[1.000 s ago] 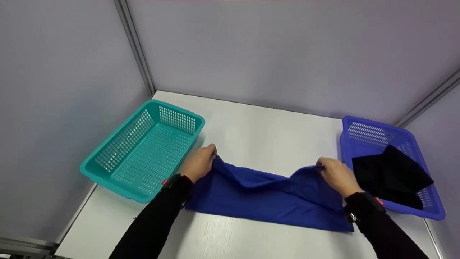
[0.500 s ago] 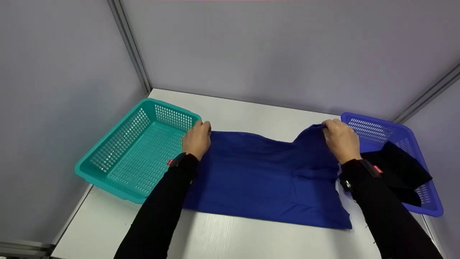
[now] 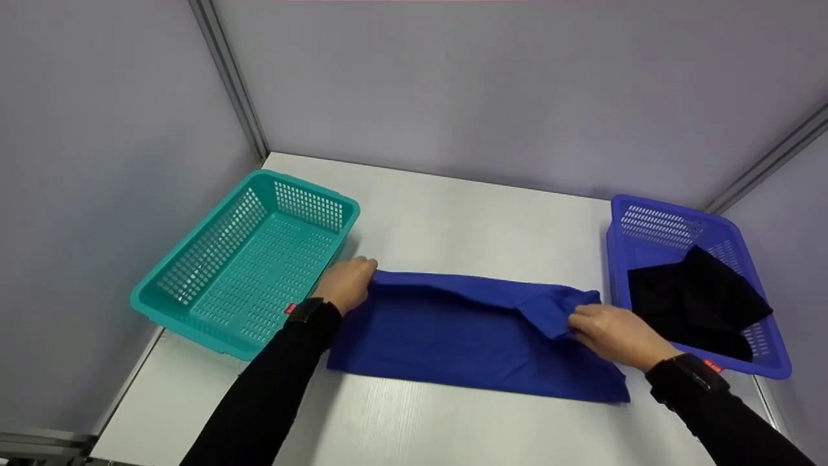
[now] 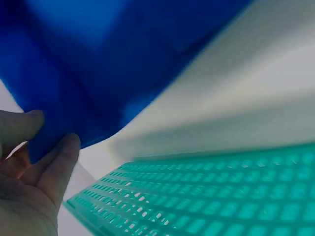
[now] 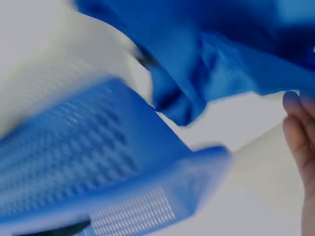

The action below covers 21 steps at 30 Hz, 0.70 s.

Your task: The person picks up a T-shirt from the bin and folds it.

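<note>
A dark blue cloth (image 3: 466, 349) lies across the table in front of me, its far edge lifted and bending toward me. My left hand (image 3: 348, 283) pinches its far left corner. In the left wrist view, thumb and fingers grip the corner of the blue cloth (image 4: 113, 64). On the other side my right hand (image 3: 618, 333) pinches the folded, crumpled edge near the far right corner. The right wrist view is blurred and shows fingertips (image 5: 291, 103) at the rim of the blue cloth (image 5: 236, 69).
Left of the cloth stands a teal basket (image 3: 194, 330) with nothing in it, close to my left hand. A purple-blue basket (image 3: 673, 208) at the right holds black cloth (image 3: 698, 304). Grey panels (image 3: 453, 84) wall in the white table (image 3: 414, 427).
Both hands first spread the cloth's far edge away from me, then drew it back nearer. At the right, the far corner has now flopped over into a crumpled fold.
</note>
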Motion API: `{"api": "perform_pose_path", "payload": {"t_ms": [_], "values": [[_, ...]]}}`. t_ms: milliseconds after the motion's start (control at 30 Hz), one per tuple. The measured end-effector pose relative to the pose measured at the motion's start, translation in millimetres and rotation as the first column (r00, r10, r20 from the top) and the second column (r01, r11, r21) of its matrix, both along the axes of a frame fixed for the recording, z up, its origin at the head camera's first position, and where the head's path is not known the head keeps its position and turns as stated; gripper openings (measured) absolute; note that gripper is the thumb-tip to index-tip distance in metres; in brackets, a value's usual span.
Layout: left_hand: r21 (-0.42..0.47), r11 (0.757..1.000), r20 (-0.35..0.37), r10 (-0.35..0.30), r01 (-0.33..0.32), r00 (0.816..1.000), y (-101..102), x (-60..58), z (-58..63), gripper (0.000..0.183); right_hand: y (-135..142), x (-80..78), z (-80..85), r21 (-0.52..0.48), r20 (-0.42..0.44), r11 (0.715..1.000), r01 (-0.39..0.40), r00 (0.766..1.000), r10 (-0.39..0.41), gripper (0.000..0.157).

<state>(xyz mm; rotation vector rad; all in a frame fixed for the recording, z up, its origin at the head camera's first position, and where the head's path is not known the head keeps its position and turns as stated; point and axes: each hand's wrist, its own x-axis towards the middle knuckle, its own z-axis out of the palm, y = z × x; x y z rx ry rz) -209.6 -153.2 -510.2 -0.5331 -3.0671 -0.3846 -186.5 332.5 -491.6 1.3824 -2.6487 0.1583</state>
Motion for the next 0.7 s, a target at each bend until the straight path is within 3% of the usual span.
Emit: {"api": "perform_pose_path", "payload": {"t_ms": [100,167,267,333,400,500,600,700], "values": [[-0.119,0.992,-0.007,0.052,-0.052,0.999,5,9.2,-7.9,0.007,2,9.3,-8.1,0.073,0.205,0.997,-0.003,0.979,-0.012,0.018],[-0.183,0.981,-0.036,0.058,-0.063,0.998,11,15.5,-12.8,0.008,-1,13.5,-12.8,0.104,0.281,0.994,0.037,0.958,-0.065,0.017],[-0.2,0.98,-0.026,-0.013,0.007,1.0,23,22.6,-18.2,0.018,-11,18.9,-24.7,0.09,0.2,0.99,0.11,0.972,-0.126,0.016],[-0.161,0.982,0.064,-0.095,0.104,0.993,29,27.3,-20.7,0.029,-20,25.0,-36.3,0.075,0.111,0.983,0.166,0.978,-0.174,0.015],[-0.106,0.98,0.207,-0.142,0.166,0.968,31,32.4,-23.8,0.043,-29,31.4,-48.4,0.091,0.054,0.97,0.224,0.972,-0.229,0.017],[-0.088,0.98,0.329,-0.14,0.178,0.934,29,40.2,-30.7,0.061,-39,39.0,-62.6,0.159,0.028,0.934,0.319,0.945,-0.327,0.04],[-0.134,0.975,0.307,-0.129,0.177,0.943,26,46.3,-36.9,0.071,-45,40.0,-70.2,0.202,-0.056,0.884,0.421,0.906,-0.419,0.053],[-0.17,0.967,0.268,-0.141,0.191,0.953,27,52.3,-43.1,0.075,-53,35.4,-75.3,0.203,-0.159,0.82,0.536,0.844,-0.512,0.052]]}}
